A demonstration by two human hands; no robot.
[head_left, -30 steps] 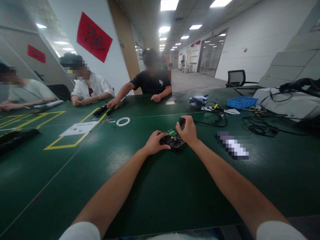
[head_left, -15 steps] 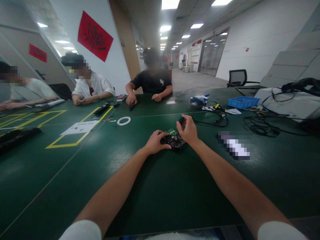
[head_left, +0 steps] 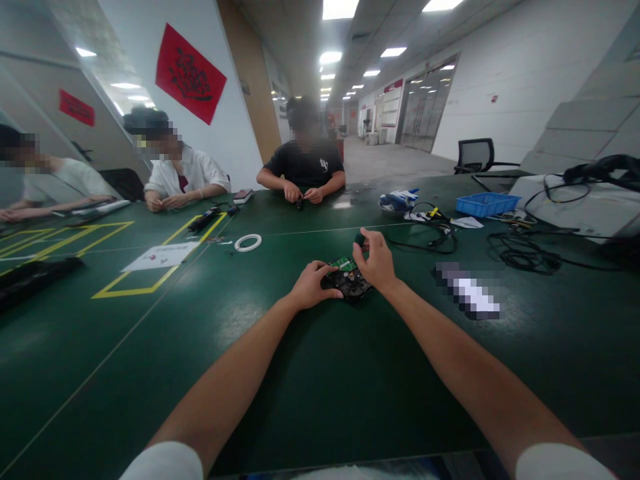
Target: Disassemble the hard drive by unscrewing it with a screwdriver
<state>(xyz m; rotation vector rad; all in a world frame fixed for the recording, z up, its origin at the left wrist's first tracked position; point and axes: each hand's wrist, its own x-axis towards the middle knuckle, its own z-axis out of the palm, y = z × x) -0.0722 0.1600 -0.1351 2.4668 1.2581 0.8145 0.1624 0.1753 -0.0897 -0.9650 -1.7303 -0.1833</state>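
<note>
On the green table in front of me lies an opened black electronic device (head_left: 354,285) with a green circuit board (head_left: 345,265) along its far side. My left hand (head_left: 314,285) grips its left end, thumb on the near side and fingers over the far edge. Just above the device's right side, my right hand (head_left: 376,261) is closed, thumb and fingers pinching a small dark tool with a rounded top (head_left: 359,239). Its lower part is hidden by the hand, so I cannot tell its exact kind.
A blurred-out phone-like slab (head_left: 470,293) lies to my right, with black cables (head_left: 525,250) and a blue tray (head_left: 487,204) behind. White tape roll (head_left: 248,243) and paper sheet (head_left: 160,257) lie left. Across the table sit several people, one in a black shirt (head_left: 307,163).
My left hand and the device stay in place; the right hand's pinch on the dark tool has shifted slightly. The person opposite has brought both hands together around a small dark object.
</note>
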